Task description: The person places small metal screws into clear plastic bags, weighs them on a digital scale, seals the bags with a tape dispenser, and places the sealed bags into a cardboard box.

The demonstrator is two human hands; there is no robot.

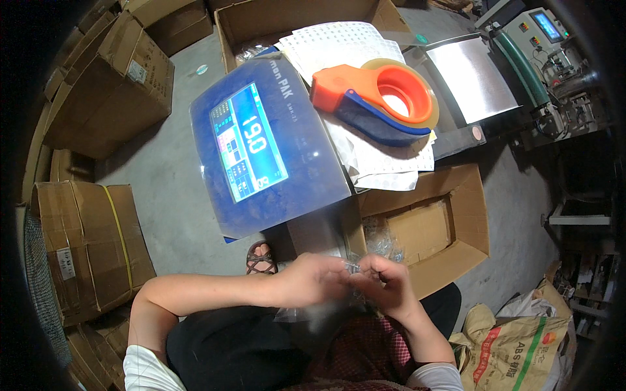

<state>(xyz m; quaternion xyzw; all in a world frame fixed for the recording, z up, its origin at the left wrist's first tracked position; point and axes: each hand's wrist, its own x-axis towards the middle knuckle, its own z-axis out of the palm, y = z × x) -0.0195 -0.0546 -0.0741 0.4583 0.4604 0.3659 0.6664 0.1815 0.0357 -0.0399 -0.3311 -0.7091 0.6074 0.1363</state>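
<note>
My left hand (318, 281) and my right hand (389, 283) meet in front of my lap. Their fingers pinch a small clear plastic bag (351, 267) with shiny bits in it, perhaps small metal hardware. Blur and my fingers hide most of it, and a clear film edge (286, 315) shows below my left wrist. Just beyond my right hand, an open cardboard box (472, 215) holds similar clear packets (384, 240) at its near left. A blue machine with a lit screen (249, 141) stands ahead of my left hand.
An orange and blue tape dispenser (376, 100) lies on printed sticker sheets (342, 46) beside the screen. Another open carton (313, 12) is behind. Packing machinery (528, 63) stands at far right, stacked cartons (88, 249) at left, and a printed sack (513, 347) at lower right.
</note>
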